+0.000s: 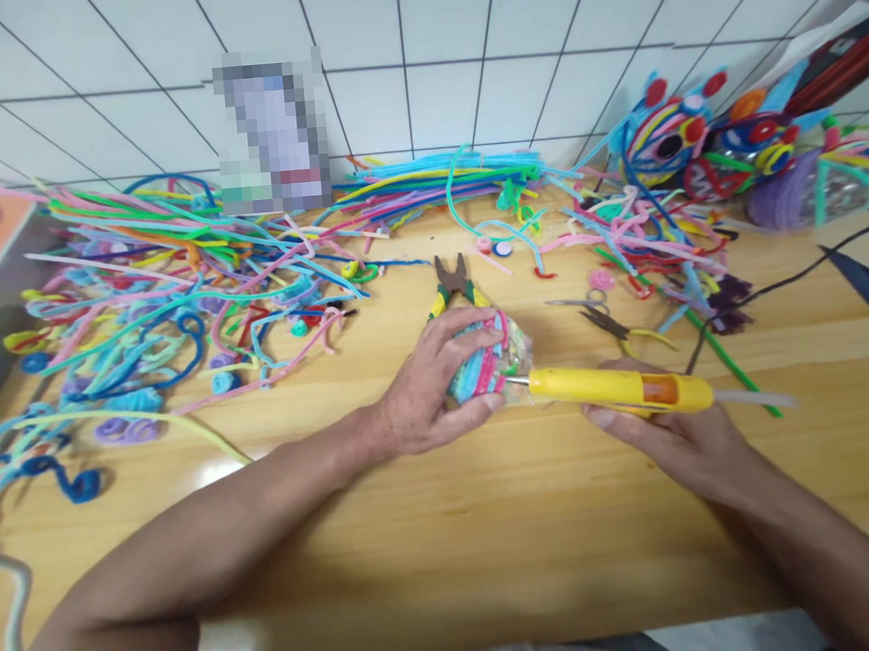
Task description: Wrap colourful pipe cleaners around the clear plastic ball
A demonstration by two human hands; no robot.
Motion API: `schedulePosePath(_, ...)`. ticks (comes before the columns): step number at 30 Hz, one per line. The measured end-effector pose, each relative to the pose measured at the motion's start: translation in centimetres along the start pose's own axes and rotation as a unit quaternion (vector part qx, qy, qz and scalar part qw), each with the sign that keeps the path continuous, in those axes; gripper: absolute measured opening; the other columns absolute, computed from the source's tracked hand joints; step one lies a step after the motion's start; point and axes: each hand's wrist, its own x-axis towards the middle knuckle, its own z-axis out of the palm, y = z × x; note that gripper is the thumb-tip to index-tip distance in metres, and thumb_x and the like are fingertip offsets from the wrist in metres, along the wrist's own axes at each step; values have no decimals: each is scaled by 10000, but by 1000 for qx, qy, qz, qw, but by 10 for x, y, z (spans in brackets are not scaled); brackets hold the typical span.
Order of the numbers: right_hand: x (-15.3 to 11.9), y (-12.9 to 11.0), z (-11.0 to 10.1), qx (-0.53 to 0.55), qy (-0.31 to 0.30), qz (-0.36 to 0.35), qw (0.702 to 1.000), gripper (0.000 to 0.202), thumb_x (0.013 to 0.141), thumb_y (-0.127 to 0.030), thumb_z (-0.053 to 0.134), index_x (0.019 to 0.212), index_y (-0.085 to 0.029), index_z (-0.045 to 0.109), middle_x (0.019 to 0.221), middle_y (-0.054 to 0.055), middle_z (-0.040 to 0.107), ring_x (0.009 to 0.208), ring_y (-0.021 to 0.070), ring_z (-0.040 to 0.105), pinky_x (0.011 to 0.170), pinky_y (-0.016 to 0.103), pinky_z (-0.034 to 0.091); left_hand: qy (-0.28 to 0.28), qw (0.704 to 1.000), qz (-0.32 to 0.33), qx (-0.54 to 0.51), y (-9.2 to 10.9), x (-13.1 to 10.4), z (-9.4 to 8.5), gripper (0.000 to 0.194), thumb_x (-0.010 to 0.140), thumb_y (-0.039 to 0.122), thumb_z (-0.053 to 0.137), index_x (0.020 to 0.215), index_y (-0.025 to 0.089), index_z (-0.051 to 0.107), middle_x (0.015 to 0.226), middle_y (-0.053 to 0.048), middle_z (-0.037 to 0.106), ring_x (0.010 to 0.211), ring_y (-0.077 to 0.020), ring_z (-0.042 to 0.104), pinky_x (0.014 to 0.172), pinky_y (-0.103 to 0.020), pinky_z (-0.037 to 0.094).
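Note:
My left hand (439,385) is wrapped round a clear plastic bottle piece (516,349) banded with blue and pink pipe cleaners (475,372). In my right hand (661,433) is a yellow hot glue gun (597,388), a clear glue stick (756,398) jutting from its back end. The metal nozzle points left and meets, or nearly meets, the pipe-cleaner edge by my left thumb. Just beyond my left hand lie pliers (453,282) with yellow-green handles, jaws apart. Most of the bottle piece is covered by my left fingers.
Piles of coloured pipe cleaners (142,238) spread along the left and back. Scissors (587,300) and yellow-handled pliers (615,329) lie to the right. Decorated bottle figures (668,142) stand at the back right, near a black cord (792,277). White tiled wall (441,24) rises behind.

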Motion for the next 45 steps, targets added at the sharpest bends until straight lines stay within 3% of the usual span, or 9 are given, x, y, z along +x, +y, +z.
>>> schedulePosePath(9,2,-2,5,39,68,43,996,188,904,-430,786,989,-270,734,870,11,732,750,204,716,647,277,633,1,1000,0,4,-1,0,0,707,999,371,700,1619,308,366,1568,-186,484,1474,-336,502,1197,-575,479)
schedulePosePath(15,0,5,3,-21,21,1,1000,220,971,-481,701,947,-267,743,843,14,704,719,199,667,614,275,590,-3,1000,1,7,1,1,-1,670,1005,361,693,1594,268,387,1555,-203,480,1467,-334,501,1203,-569,477)
schedulePosePath(22,3,2,5,8,76,-20,997,116,915,-394,770,977,-305,730,822,-28,723,681,188,709,576,247,612,-6,1000,-4,6,1,1,-1,689,1003,356,691,1606,306,361,1571,-190,473,1474,-349,498,1197,-590,476)
schedulePosePath(30,0,6,4,-27,31,-31,999,157,982,-420,693,903,-285,707,788,-14,656,650,177,627,553,247,544,-6,1000,-2,8,1,1,-1,692,1009,366,689,1612,308,356,1562,-190,477,1469,-339,504,1195,-584,484)
schedulePosePath(45,-1,4,4,-20,49,-33,998,123,980,-406,711,957,-286,721,832,-17,684,686,173,668,590,238,583,-2,1000,0,2,1,1,-1,681,1005,358,693,1605,279,381,1565,-199,482,1469,-346,499,1199,-585,471)
